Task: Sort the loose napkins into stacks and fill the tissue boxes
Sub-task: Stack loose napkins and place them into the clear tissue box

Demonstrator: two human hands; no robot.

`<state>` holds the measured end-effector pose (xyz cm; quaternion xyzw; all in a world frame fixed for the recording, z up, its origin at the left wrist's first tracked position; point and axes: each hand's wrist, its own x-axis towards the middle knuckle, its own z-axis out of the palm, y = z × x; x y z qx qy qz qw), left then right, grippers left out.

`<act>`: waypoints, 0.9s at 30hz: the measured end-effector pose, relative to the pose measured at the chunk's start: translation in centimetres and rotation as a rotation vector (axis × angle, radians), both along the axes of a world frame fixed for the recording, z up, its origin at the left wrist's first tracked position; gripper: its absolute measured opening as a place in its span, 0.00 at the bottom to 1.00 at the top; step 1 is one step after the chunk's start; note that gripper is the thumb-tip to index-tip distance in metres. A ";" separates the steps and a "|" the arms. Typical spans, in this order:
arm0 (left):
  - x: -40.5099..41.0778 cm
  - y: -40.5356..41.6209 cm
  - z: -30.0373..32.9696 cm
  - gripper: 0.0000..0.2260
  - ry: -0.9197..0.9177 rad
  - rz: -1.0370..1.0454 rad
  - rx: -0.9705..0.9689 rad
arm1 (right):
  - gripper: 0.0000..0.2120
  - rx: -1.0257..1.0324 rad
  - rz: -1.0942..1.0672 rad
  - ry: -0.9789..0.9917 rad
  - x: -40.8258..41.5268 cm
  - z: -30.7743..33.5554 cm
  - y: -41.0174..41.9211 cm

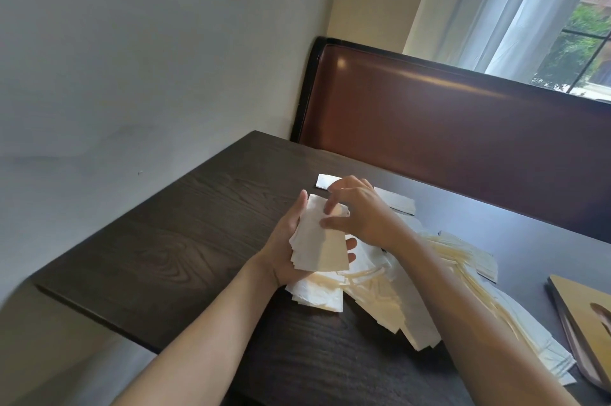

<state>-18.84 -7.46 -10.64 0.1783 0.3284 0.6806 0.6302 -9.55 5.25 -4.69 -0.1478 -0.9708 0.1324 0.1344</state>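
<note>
My left hand (pixel 284 247) holds a stack of white folded napkins (pixel 319 243) from below, thumb along its left edge and fingertips showing on the right. My right hand (pixel 358 212) rests on top of the stack, fingers bent over its upper end. Below and to the right a loose pile of napkins (pixel 396 303) spreads across the dark wooden table (pixel 185 240). A single folded napkin (pixel 324 181) lies just beyond my right hand. A tan tissue box lid (pixel 585 316) with an oval slot sits at the right edge.
The table's left edge runs along a pale wall (pixel 132 75). A brown leather bench back (pixel 446 121) stands behind the table, under a curtained window (pixel 529 9). Bare tabletop lies left of my hands.
</note>
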 end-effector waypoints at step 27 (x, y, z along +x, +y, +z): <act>-1.2 1.0 -0.9 0.19 -0.170 0.323 -0.092 | 0.14 -0.172 -0.124 -0.353 1.0 -4.1 3.6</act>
